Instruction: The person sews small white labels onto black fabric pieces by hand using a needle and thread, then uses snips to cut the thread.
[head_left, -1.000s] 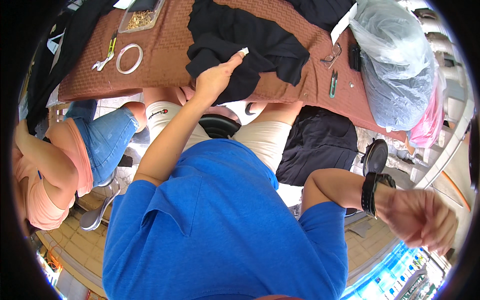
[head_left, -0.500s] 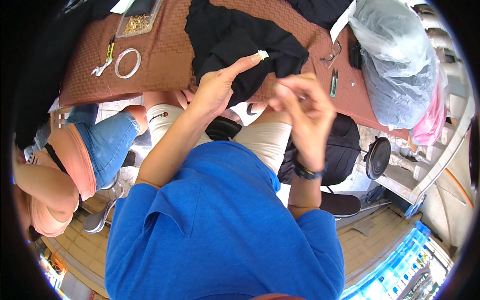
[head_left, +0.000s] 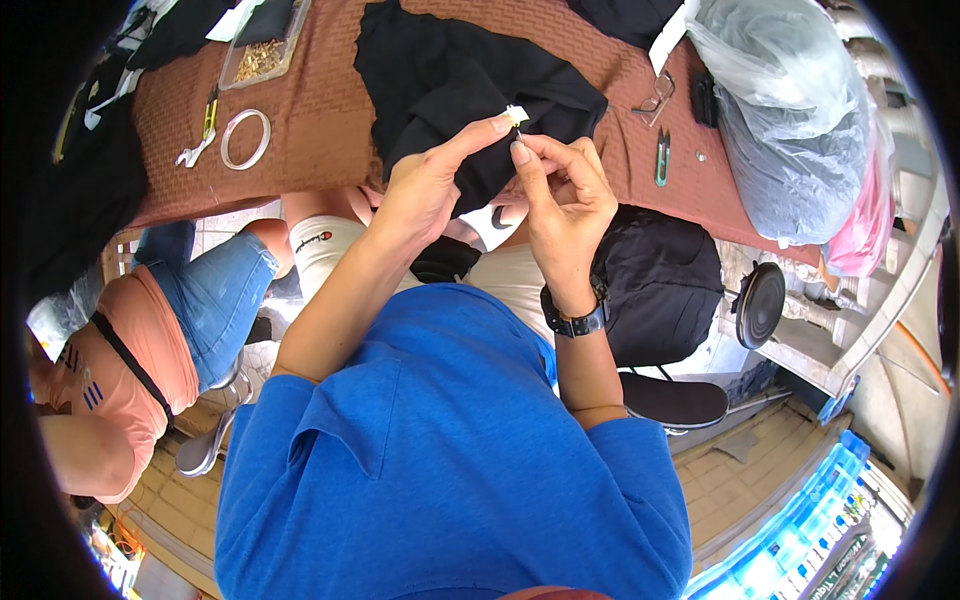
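Golden bits [head_left: 260,60] in tray [head_left: 293,43] near cloth [head_left: 450,80]

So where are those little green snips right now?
In the head view, the green snips lie toward the right on the brown tablecloth, right of the black cloth and just below the eyeglasses.

The left hand [head_left: 425,195] grips black fabric [head_left: 460,75], thumb at a white tag [head_left: 516,115]; the right hand [head_left: 570,200] reaches just beside it.
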